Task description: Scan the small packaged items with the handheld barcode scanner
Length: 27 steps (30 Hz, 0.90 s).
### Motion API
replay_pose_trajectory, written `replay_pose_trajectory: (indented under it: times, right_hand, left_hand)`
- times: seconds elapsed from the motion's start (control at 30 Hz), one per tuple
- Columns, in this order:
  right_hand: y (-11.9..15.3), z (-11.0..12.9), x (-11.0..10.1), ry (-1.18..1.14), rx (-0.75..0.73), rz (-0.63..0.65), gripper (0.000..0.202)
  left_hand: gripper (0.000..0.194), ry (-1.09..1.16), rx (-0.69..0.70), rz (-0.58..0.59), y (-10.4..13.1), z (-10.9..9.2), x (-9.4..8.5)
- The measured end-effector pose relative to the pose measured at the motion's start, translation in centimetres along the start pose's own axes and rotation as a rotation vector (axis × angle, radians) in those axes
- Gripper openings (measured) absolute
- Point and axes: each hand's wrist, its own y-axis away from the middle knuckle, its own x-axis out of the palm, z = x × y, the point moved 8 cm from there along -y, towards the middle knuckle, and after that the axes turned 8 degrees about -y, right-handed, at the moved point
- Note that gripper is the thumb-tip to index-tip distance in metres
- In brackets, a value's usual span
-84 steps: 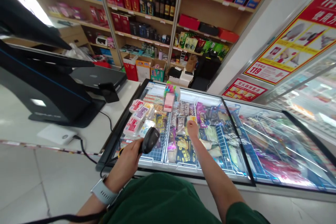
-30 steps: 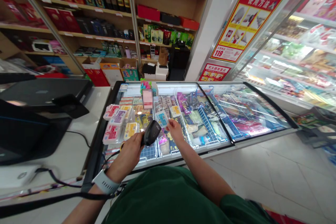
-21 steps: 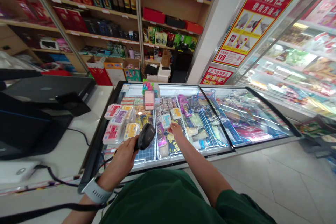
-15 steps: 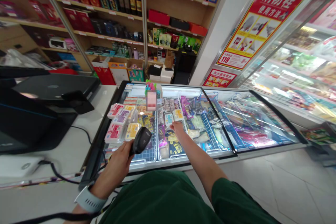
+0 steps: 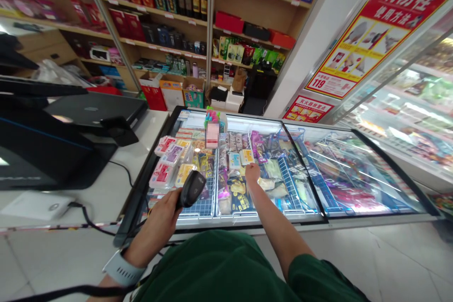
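Note:
My left hand [image 5: 164, 210] is wrapped round a black handheld barcode scanner [image 5: 192, 188], its head tilted up over the freezer's left part. My right hand [image 5: 252, 173] reaches forward, fingers drawn together, at the near right corner of a yellow-labelled food pack [image 5: 247, 156]. Its fingertips are small and partly hidden. Just left of that lies a blue-labelled food pack [image 5: 234, 160]. On the freezer's left side, clear packs with red labels [image 5: 162, 174], a purple label [image 5: 173, 154] and yellow labels [image 5: 184, 174] are piled on the glass.
Frozen goods in wire baskets show through the chest freezer's glass [image 5: 354, 170]. A pink card [image 5: 213, 135] stands near its far edge. Leftward are a counter [image 5: 141, 144], a black terminal [image 5: 46, 146] and a white box [image 5: 37, 205] with a cable. Stocked shelves [image 5: 159, 42] rise behind.
My right hand has moved right, from the blue-labelled pack to the yellow-labelled one. The view has turned slightly left. My left hand still holds the scanner in much the same pose.

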Motion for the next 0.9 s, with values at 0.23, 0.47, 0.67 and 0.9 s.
replay_pose_trajectory:
  times: [0.23,0.47,0.67,0.9]
  right_hand:
    - [-4.2,2.2,-0.6,0.290,-0.125,-0.002,0.049]
    - [-3.4,2.3,1.2,0.397,-0.148,0.064,0.039]
    - [-0.9,4.4,0.5,0.403,-0.218,-0.051,0.042]
    - [9.0,3.1,8.1,0.155,-0.006,0.357,0.032]
  left_hand:
    - [0.043,-0.010,0.009,-0.006,0.4,-0.3,-0.1]
    - [0.043,0.011,0.002,-0.030,1.0,0.0,-0.5]
    - [0.044,0.015,-0.032,-0.077,1.8,1.9,-1.3]
    - [0.043,-0.043,-0.054,-0.155,3.0,4.8,-2.1]
